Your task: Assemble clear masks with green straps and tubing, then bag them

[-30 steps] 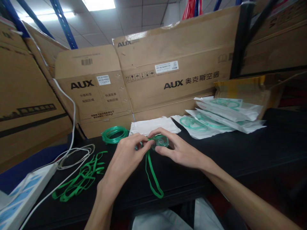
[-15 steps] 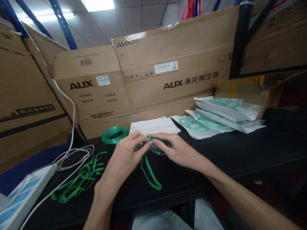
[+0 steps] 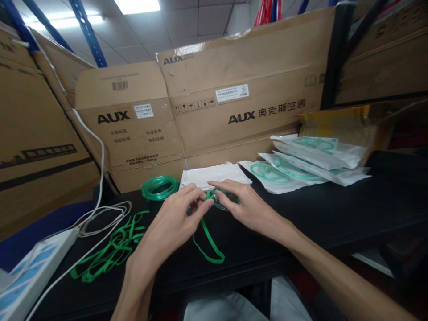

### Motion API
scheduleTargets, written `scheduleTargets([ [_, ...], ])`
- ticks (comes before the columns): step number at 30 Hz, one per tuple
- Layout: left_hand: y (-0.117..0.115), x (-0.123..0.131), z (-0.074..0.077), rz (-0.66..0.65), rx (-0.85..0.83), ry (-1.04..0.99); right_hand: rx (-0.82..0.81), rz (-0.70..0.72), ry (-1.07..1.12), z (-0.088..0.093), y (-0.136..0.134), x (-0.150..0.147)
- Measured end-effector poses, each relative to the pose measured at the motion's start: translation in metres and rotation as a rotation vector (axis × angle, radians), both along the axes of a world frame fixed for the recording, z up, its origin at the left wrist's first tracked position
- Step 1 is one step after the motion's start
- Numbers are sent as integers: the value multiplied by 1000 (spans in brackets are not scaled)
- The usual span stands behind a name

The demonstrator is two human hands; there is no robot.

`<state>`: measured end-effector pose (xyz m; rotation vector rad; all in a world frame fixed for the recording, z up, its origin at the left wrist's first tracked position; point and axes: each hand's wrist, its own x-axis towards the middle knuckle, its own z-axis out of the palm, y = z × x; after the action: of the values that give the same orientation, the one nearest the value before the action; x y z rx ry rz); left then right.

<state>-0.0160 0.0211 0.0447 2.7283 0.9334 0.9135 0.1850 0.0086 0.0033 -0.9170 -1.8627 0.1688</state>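
A green elastic strap (image 3: 210, 244) hangs in a loop from between my hands onto the black table. My left hand (image 3: 182, 211) pinches the strap between thumb and fingers. My right hand (image 3: 245, 205) is closed about a clear plastic mask (image 3: 221, 205), its thumb by the strap and its forefinger stretched toward my left hand. The hands cover much of the mask, and where the strap meets it is hard to make out. Behind my left hand lies a coil of green tubing (image 3: 159, 188).
A pile of green straps (image 3: 115, 247) lies left, beside a white cable (image 3: 102, 169) and a power strip (image 3: 40, 272). A white packet (image 3: 214, 174) is behind my hands. Several packed sets (image 3: 314, 156) are stacked right. Cardboard boxes (image 3: 247, 71) wall the back of the table (image 3: 321, 218).
My right forefinger has lifted, and the right thumb has drawn slightly away from the left fingertips. Green strap now shows between them. The hanging loop has shifted a little.
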Motion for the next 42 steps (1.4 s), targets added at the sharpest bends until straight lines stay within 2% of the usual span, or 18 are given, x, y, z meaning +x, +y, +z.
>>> scheduleTargets([
  [6, -6, -5, 7, 17, -59, 49, 13, 23, -20, 0, 2, 0],
  [11, -8, -8, 9, 14, -98, 65, 47, -54, -57, -1, 4, 4],
  [19, 0, -9, 8, 22, -99, 18, 72, 25, -187, -6, 3, 1],
  [23, 1, -8, 7, 51, -99, -15, 35, 38, -255, -6, -2, 0],
  [28, 1, 1, 3, 78, -98, -23, 32, 22, -290, -6, -7, 0],
  [34, -3, 4, 5, 124, -30, -17, 42, -9, -294, -3, -8, -1],
  [42, -8, 1, 7, 124, -85, 57, 20, -99, -326, -4, -7, 0],
])
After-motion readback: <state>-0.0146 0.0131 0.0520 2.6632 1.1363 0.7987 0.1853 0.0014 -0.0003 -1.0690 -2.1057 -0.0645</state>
